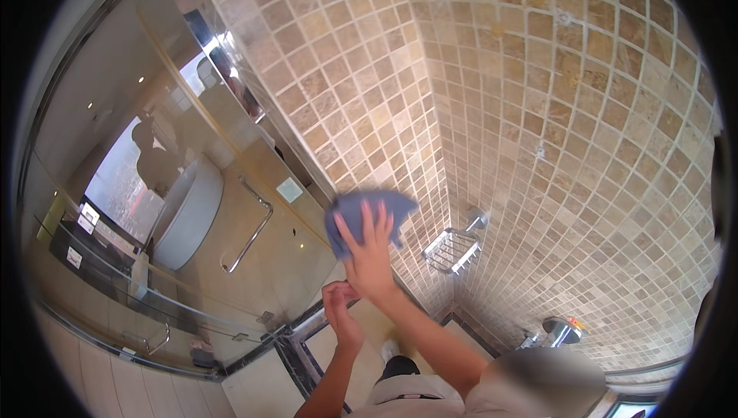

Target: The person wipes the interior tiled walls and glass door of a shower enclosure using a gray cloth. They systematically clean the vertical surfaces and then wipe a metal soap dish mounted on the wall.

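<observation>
My right hand (372,256) presses a blue-grey cloth (360,219) with spread fingers against the mosaic-tiled wall (369,135), at the wall's left edge beside the glass shower door. Just below it my left hand (344,308) is raised near my right wrist, its fingers bent and nothing visible in it. To the right of the cloth, a chrome wire soap basket (452,251) is fixed near the wall corner.
The glass panel with a bent chrome handle (256,225) stands at the left. A white basin (190,216) shows through or in the glass. A chrome shower fitting (562,331) juts out at the lower right. A dark-edged threshold (294,354) crosses the floor.
</observation>
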Tool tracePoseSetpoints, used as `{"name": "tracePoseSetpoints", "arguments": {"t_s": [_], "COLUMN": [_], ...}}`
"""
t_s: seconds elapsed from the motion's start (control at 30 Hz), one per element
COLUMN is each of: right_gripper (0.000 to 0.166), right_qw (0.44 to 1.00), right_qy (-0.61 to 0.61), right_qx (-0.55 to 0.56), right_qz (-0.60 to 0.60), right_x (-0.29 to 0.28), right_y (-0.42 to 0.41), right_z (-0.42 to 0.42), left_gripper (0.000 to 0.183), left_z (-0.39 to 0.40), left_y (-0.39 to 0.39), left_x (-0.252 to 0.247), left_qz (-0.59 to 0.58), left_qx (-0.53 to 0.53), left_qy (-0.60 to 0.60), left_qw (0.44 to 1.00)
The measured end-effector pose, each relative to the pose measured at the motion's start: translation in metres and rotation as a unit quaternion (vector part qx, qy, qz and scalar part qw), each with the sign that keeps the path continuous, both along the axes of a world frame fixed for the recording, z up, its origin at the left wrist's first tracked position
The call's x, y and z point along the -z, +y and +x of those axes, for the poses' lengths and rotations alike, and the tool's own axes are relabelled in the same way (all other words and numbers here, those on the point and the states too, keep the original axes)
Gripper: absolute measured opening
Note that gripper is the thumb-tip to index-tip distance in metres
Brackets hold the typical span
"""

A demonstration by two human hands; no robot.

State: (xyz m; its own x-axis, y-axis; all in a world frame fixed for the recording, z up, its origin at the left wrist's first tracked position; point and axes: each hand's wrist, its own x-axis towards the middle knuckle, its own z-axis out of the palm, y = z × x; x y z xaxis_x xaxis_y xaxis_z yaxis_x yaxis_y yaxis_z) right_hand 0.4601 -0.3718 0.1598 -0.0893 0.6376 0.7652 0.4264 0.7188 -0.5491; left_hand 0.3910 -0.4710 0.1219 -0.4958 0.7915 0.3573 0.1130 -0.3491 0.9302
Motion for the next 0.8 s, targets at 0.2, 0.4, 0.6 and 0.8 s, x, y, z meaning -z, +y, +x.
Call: {"name": "tracePoseSetpoints", "arguments": {"t_s": [0.2,0.4,0.6,0.8], "right_gripper": [0.066,0.062,0.049,0.057], "right_qw": [0.996,0.983,0.96,0.904], "right_qy": [0.058,0.106,0.204,0.365], "right_qx": [-0.027,0.075,0.187,0.195], "right_qz": [-0.055,0.131,0.034,-0.104], "right_x": [0.058,-0.173,-0.098,0.041], "right_y": [-0.003,0.063,0.089,0.031], "right_z": [0.021,0.04,0.04,-0.032], "left_gripper": [0.025,0.025,0.026,0.029], "left_z": [-0.023,-0.04,-0.074,-0.103], "left_y": [0.022,0.046,0.087,0.124], "left_x": [0.018,0.002,-0.001,0.014], "left_qz": [0.031,0.066,0.068,0.035], "left_qx": [-0.019,0.024,0.103,0.211], "left_qy": [-0.032,-0.049,-0.026,0.012], "left_qw": [0.999,0.996,0.992,0.977]}}
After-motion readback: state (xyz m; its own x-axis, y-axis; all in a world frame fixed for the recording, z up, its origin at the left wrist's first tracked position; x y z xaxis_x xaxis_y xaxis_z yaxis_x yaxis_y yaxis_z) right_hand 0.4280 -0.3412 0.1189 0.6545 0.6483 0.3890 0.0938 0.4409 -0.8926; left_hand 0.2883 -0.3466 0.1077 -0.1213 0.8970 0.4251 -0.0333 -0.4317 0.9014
